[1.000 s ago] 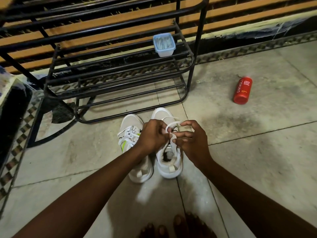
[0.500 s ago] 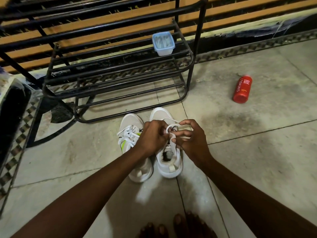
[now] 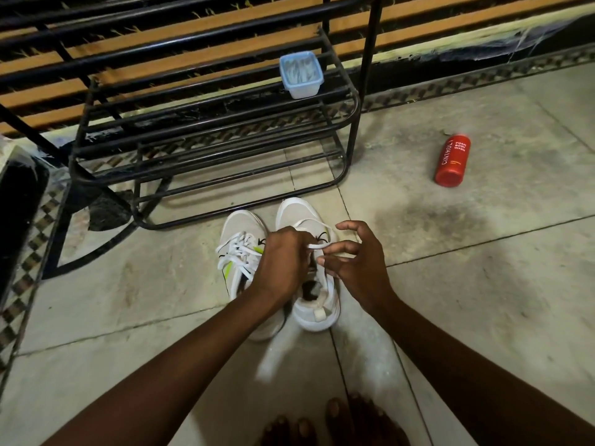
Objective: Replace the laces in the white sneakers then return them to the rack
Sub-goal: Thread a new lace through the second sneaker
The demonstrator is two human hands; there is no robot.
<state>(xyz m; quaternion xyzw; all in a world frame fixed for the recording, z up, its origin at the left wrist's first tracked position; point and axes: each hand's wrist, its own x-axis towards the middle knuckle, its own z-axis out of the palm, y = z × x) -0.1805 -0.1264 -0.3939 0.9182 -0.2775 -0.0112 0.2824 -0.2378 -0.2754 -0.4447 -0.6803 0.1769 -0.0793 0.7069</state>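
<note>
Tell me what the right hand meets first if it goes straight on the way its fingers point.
The right hand points leftward: first comes the white lace, then the left hand gripping it. Depth is unclear.

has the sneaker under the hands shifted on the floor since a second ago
No. The sneaker has its toe just short of the rack's bottom rail, where it sat before.
</note>
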